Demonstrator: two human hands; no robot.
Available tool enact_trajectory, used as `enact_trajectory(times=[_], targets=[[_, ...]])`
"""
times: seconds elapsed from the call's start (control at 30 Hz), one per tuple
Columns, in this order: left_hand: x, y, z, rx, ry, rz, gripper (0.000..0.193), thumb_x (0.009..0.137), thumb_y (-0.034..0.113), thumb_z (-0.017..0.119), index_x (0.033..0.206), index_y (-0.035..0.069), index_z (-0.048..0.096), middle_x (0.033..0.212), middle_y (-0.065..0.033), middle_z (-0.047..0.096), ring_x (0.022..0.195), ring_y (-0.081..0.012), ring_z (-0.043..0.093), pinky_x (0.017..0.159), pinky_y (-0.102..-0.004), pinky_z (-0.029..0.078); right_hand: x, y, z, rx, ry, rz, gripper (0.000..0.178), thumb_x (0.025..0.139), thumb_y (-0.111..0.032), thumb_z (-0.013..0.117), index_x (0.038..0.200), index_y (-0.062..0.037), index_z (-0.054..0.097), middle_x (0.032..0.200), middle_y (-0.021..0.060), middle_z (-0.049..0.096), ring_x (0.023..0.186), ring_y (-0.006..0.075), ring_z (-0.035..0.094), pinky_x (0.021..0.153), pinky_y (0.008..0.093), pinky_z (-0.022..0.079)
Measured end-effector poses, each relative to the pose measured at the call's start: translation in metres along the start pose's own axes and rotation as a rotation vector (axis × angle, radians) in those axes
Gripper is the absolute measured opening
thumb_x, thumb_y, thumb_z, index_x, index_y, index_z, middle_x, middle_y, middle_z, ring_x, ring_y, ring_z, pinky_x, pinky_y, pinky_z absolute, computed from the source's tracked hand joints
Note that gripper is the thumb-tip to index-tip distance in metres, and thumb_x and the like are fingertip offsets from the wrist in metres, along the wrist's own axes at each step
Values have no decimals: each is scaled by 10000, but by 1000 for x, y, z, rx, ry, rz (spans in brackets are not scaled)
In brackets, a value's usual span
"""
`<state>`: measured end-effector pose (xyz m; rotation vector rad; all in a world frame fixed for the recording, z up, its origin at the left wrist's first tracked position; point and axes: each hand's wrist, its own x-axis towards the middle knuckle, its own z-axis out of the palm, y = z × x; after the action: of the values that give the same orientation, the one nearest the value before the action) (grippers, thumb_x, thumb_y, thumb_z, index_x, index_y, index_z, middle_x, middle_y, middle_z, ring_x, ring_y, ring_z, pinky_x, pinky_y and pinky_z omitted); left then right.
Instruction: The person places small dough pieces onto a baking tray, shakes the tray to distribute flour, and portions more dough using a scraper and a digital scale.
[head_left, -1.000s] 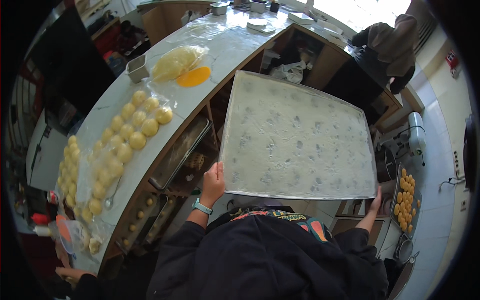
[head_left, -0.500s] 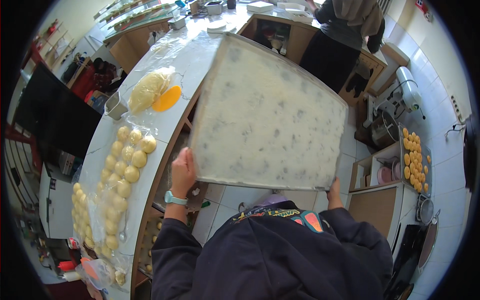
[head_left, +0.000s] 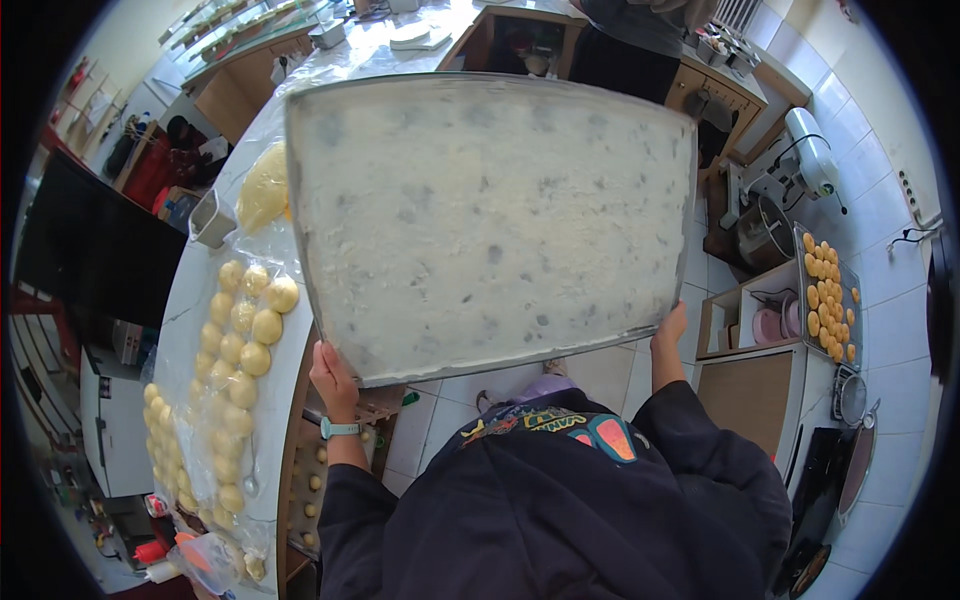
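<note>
- Large tray with pale, patchy coating: held up in front of torso, coated side visible, right of the counter.
- Left hand gripping near-left corner; right hand gripping near-right corner. Fingers under the tray mostly hidden.
- In the way, left: tray's left edge overlaps the counter edge in view and partly hides the bagged yellow dough. Can't tell clearance.
- On counter: grey tin near the bag; rows of dough balls with clear plastic; spoon beside them.
- Below counter: shelf tray with more dough balls, near left wrist.
- Right side: stand mixer over its metal bowl; golden rounds on another tray atop a low cabinet, apart from right hand.
- Far side: co-worker in dark clothing beyond the tray's far edge, partly out of frame.
</note>
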<state>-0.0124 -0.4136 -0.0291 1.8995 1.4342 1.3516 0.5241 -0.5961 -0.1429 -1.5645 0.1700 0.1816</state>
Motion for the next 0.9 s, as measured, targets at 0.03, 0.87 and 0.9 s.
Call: enact_trajectory(times=[0.03, 0.87, 0.9], targets=[[-3, -10, -5, 13, 3, -8, 379, 1021, 274, 391, 851, -45, 504, 583, -151, 455, 505, -214, 398, 477, -370, 328, -15, -19, 12, 62, 16, -57, 518, 928, -414, 508, 802, 70, 644, 752, 68, 626, 636, 167, 529, 598, 326, 421], [8, -55, 168, -124, -88, -158, 430, 1022, 299, 363, 847, -61, 520, 644, -219, 533, 557, -350, 505, 531, -408, 388, 35, -128, -24, -362, 259, -426, 535, 952, -387, 482, 919, 116, 663, 810, 150, 690, 747, 222, 631, 721, 340, 474], [9, -49, 184, -112, -173, -167, 422, 1021, 294, 360, 826, -46, 520, 638, -226, 536, 560, -384, 515, 526, -418, 384, 55, -116, -47, -441, 320, -414, 538, 943, -386, 482, 928, 122, 656, 826, 175, 693, 760, 253, 640, 728, 367, 478]])
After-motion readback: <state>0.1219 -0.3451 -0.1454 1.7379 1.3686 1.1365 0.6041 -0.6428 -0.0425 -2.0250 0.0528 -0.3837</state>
